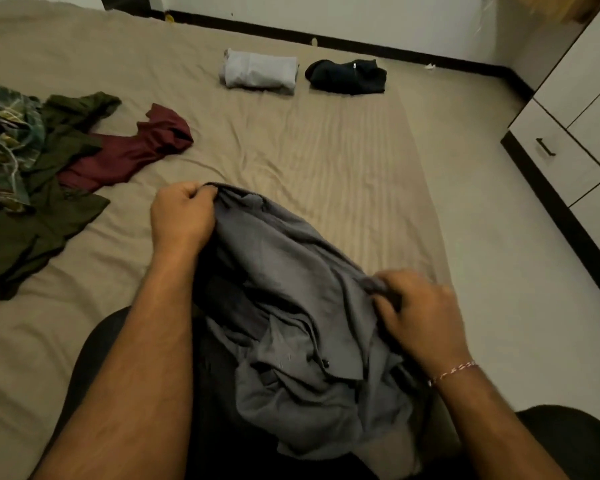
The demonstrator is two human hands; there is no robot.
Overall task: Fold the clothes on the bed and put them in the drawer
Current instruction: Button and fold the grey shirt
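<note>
A crumpled grey shirt point(291, 306) lies bunched over my lap at the near edge of the bed point(291, 150). My left hand point(182, 216) grips its upper edge, fingers curled round the fabric. My right hand point(420, 313) pinches another part of the edge at the right side; it is slightly blurred. A folded light grey garment point(258, 72) and a folded dark navy garment point(347, 77) sit side by side at the far end of the bed. Unfolded clothes lie at the left: a maroon shirt point(136, 150), an olive green garment point(42, 209) and a patterned green one point(4, 140).
The bed has a beige wrinkled sheet. A white cabinet with drawers point(575, 133) and a dark handle point(545, 147) stands on the right, across a strip of pale floor point(499, 220). A white wall with a black skirting board runs behind the bed.
</note>
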